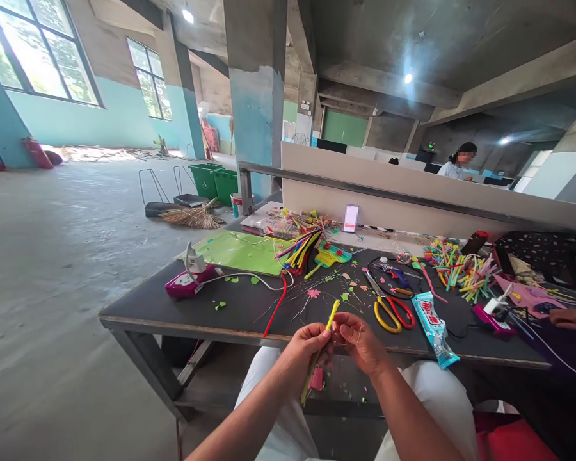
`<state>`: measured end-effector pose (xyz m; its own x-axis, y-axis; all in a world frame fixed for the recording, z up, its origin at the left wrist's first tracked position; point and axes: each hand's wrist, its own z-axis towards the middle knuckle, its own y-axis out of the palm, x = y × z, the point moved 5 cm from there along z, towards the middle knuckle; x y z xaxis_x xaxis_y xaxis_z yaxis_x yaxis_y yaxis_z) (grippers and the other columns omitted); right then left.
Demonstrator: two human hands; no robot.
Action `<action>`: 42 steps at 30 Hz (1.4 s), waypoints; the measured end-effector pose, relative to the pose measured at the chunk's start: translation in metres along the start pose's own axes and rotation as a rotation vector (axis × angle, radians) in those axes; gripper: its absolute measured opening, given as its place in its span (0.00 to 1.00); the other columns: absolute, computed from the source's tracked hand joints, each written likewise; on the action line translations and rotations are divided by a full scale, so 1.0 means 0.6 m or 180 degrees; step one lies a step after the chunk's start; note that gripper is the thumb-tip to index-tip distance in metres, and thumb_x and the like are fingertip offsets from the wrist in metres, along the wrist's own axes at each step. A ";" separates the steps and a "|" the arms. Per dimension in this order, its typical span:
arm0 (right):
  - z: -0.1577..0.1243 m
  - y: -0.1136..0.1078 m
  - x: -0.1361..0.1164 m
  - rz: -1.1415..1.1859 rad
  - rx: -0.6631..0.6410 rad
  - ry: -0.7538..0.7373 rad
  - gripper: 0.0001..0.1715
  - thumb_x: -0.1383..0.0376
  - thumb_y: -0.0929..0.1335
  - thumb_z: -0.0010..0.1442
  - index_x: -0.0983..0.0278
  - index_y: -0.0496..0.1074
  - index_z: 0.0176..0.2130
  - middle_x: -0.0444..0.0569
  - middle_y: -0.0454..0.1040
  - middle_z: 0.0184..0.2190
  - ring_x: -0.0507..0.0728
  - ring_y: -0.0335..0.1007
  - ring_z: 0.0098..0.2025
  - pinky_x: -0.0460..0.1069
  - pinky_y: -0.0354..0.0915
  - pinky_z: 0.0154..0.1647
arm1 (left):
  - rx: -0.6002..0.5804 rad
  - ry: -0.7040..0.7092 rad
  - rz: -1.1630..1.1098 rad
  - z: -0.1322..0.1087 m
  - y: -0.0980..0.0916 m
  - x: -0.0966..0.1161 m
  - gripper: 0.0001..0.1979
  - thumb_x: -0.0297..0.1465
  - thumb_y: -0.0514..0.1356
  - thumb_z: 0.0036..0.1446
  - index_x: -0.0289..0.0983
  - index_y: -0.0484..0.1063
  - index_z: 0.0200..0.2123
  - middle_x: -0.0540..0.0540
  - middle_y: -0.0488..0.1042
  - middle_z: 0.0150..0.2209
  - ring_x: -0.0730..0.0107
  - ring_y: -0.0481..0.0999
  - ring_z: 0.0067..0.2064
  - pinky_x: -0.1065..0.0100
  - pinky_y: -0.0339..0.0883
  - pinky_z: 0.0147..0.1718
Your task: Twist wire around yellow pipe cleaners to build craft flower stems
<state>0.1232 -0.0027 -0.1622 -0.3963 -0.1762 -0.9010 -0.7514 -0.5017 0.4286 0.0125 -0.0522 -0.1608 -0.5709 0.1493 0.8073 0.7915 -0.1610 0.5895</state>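
Note:
My left hand (312,342) pinches a yellow pipe cleaner (333,314), whose fuzzy tip points up and away past the table's front edge. Its lower part trails down between my forearms. Close against it, my right hand (360,339) has thumb and fingers drawn together at the yellow stem; any small piece between those fingers is too fine to make out. Just right of my hands lie scissors (388,314) with one yellow and one red handle. Beside them rests a blue and white wrapper (434,326). A red pipe cleaner (275,306) lies to the left.
Bundled pipe cleaners (302,253) lie at the back by a green sheet (240,250). More bundles (461,269) sit at right. A magenta power strip (187,282) is at left. A phone (351,218) stands against the partition. Another person's hand (572,318) is at far right.

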 end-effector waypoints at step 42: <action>0.005 0.007 0.006 -0.0202 0.0183 -0.0004 0.11 0.58 0.72 0.50 0.62 0.72 0.32 0.39 0.63 0.20 0.49 0.57 0.23 0.45 0.57 0.27 | 0.0780 0.0481 0.0656 0.008 -0.010 -0.002 0.14 0.35 0.68 0.41 0.35 0.67 0.22 0.51 0.72 0.20 0.70 0.73 0.23 0.68 0.68 0.27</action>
<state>0.1173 -0.0030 -0.1635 -0.3475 -0.1445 -0.9265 -0.8041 -0.4624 0.3737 0.0094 -0.0464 -0.1655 -0.4050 -0.0111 0.9143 0.9118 0.0689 0.4047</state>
